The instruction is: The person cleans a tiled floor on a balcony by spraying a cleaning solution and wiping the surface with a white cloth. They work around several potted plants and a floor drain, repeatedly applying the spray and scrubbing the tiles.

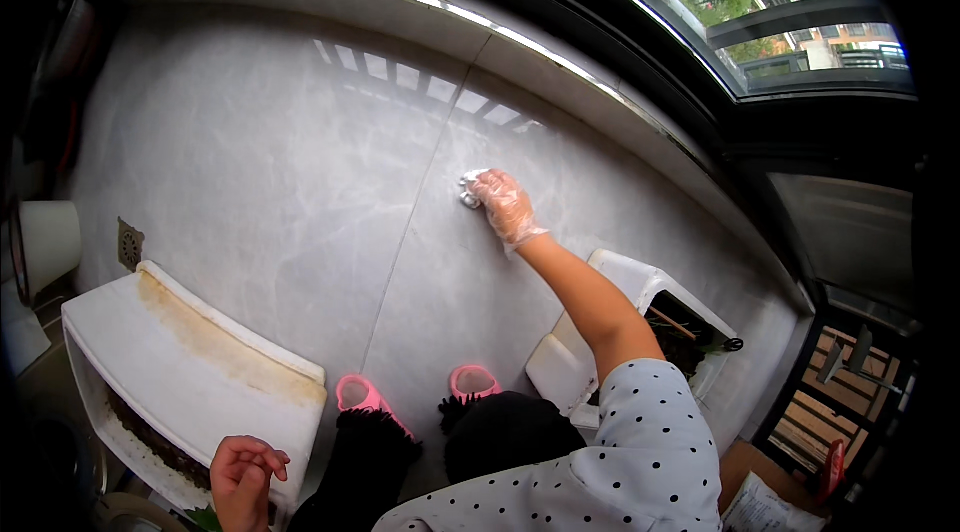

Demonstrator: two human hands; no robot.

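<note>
My right hand, in a clear plastic glove, reaches out over the grey marble-look floor. Its fingers close round a crumpled white wad, perhaps cloth or tissue, pressed to the floor just right of a tile seam. Much of the wad is hidden under the fingers. My left hand is bare, with loosely curled fingers and nothing visible in them. It hovers at the lower left by the near right corner of a long white planter, whose edge is stained yellow-brown.
A second white planter with soil stands right, below my right forearm. A square floor drain lies left, near a white bucket-like container. Pink slippers are on my feet. A raised ledge runs along the window side.
</note>
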